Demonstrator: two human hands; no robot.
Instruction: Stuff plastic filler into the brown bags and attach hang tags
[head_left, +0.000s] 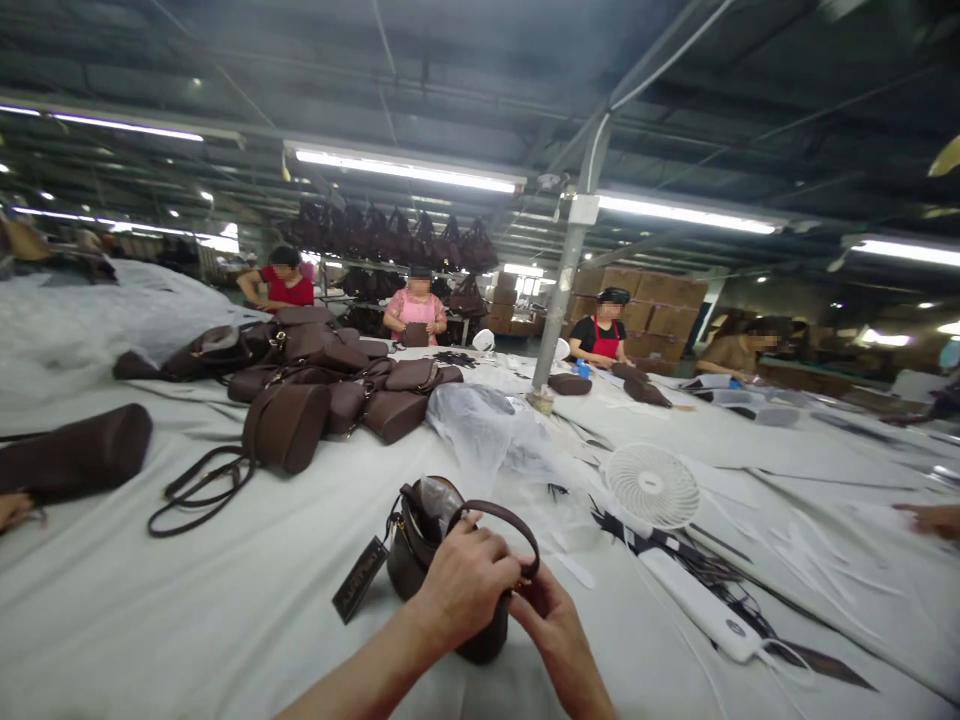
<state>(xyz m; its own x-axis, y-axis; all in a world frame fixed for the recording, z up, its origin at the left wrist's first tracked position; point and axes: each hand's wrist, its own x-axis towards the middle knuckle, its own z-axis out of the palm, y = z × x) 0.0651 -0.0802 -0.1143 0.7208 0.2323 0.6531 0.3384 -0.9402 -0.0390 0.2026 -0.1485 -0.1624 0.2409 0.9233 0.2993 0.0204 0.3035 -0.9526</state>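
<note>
A small dark brown bag (409,560) rests on the white-covered table, its open top showing clear plastic inside and a black tag (360,579) hanging at its left. Across the bag's front lies my left hand (469,575), fingers closed at the base of the looped handle (504,512). My right hand (551,610) is at the bag's right side, thumb and fingers bent around the handle's lower end by a small metal fitting.
Brown bags (289,425) are piled at the left, beside plastic sheeting (112,310). A white fan (651,485), straps and a metal post (562,300) stand right. Several people work beyond; other hands show at both edges.
</note>
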